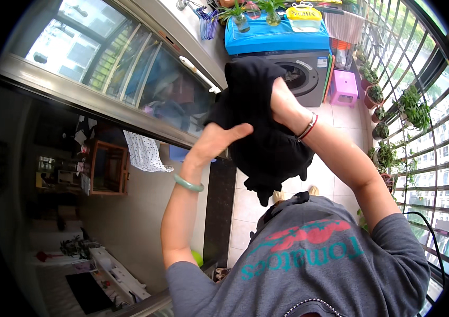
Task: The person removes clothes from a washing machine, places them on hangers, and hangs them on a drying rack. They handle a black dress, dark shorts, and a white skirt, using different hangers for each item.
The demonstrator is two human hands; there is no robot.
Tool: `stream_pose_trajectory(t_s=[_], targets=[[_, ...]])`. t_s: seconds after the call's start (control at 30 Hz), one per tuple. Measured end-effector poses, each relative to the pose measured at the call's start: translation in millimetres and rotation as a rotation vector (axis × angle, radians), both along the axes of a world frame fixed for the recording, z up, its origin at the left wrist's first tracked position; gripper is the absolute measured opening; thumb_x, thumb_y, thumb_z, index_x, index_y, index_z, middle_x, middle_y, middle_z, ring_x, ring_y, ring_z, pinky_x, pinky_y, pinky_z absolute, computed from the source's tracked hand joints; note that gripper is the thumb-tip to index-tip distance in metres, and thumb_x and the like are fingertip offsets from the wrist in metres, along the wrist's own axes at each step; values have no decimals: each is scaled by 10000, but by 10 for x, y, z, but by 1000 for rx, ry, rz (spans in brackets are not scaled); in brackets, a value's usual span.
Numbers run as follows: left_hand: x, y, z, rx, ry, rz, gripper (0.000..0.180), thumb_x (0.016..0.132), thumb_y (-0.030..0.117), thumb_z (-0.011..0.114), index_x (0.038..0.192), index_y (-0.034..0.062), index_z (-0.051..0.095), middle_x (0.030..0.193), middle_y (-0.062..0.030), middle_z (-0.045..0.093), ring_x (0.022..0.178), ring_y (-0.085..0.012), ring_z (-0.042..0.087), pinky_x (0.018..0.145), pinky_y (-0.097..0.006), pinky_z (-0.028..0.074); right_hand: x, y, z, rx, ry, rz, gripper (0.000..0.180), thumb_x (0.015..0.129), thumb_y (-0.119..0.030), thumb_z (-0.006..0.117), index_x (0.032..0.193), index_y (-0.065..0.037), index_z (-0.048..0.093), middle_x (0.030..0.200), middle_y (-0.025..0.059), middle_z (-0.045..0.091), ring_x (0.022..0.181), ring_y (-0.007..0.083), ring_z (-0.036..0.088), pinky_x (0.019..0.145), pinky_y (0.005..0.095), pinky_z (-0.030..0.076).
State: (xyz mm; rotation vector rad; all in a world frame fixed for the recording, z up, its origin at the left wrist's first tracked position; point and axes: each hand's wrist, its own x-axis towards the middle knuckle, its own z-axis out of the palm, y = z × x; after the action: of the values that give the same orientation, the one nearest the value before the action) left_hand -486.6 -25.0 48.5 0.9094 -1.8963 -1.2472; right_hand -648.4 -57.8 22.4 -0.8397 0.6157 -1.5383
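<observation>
A bunched black garment [269, 153] hangs in front of me, lifted off the floor; its exact kind I cannot make out. At its left edge, my left hand [216, 140] grips the cloth, with the thumb stretched across the front and the other fingers behind the fabric. My right hand [286, 103] holds the garment's upper right part; its fingers are hidden in the cloth. Loose black ends dangle from the garment's bottom. A green bangle [188, 184] circles my left forearm, and a thin bracelet [309, 127] sits on my right wrist.
Ahead stands a grey washing machine [317, 79] under a blue cover [277, 38] bearing plants and a yellow-lidded container [305, 18]. A pink stool [344, 87] is beside it. Potted plants [375, 95] line the right-hand railing. A sliding glass door [129, 68] frames the left.
</observation>
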Motion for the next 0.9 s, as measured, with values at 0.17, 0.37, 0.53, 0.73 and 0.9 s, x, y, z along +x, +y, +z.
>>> stream_pose_trajectory(t_s=[0.17,0.37,0.53,0.73,0.9], targets=[[-162,-53,-167,-29,94,271,374,844,131,695,1169,-37,618,1145,-96,660,1067,-179,596,946,-297,439,-107,-80,140,-938,1220,-322,237,786,-38,572,1015,-10,625,1050,167,608,975,337,588,843,369,494],[279,-281,119,295,446,314,277,897,86,578,1131,-42,650,1124,-89,670,1051,-175,624,934,-300,470,-511,-343,92,-229,724,101,293,895,-294,669,909,-2,693,899,55,715,785,60,614,719,276,501],[397,-421,286,244,256,490,332,904,245,665,1044,-56,684,1033,-106,693,902,-175,667,817,-288,522,-779,-56,316,140,161,393,291,897,-271,669,978,8,690,935,59,708,845,127,680,804,249,548],[506,-589,10,224,-343,463,654,843,528,686,1019,-101,672,1008,-81,683,887,-132,616,803,-274,475,-603,-51,495,113,-315,382,220,930,-222,634,946,-6,665,859,57,702,712,118,685,646,226,570],[591,-602,-63,79,-625,347,532,876,502,654,993,-15,686,903,-58,687,867,-127,620,795,-272,480,-539,-189,500,69,-400,449,230,944,-241,610,986,-18,649,855,77,704,726,153,691,686,282,583]])
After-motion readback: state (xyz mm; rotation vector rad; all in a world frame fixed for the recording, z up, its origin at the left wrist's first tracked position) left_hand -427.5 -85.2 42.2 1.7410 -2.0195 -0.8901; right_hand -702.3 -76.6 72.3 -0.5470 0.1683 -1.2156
